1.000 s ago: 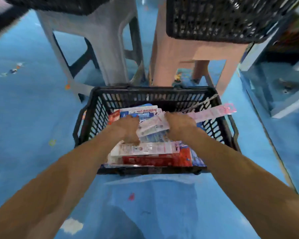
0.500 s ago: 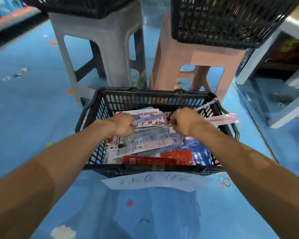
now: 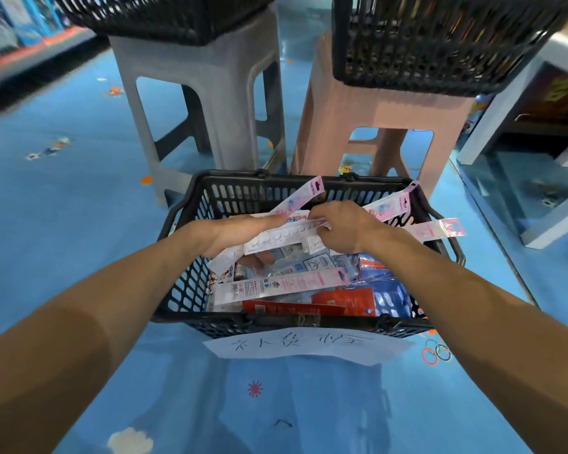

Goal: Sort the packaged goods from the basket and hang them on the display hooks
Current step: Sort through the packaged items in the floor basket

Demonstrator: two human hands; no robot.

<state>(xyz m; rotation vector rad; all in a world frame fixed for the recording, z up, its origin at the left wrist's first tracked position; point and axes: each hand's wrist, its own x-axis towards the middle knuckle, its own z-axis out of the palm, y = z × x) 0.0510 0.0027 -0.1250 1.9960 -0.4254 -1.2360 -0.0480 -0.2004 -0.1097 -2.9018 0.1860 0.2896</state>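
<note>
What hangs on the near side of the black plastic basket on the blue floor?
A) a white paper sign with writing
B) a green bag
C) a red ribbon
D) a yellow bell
A: a white paper sign with handwritten characters hangs from the near rim of the black plastic basket.

Pink-and-white packaged strips [image 3: 276, 239] lay between left hand [image 3: 230, 234] and right hand [image 3: 345, 227], over the black plastic mesh basket [image 3: 191, 283]; beyond stood a grey plastic stool [image 3: 210, 93] and, rightward, a pink plastic stool [image 3: 391, 109].

Black plastic lattice basket [image 3: 191, 276] holds glossy clear-film packets [image 3: 281, 285]; matt plastic stools [image 3: 207, 80] stand on shiny floor [image 3: 63, 198].
</note>
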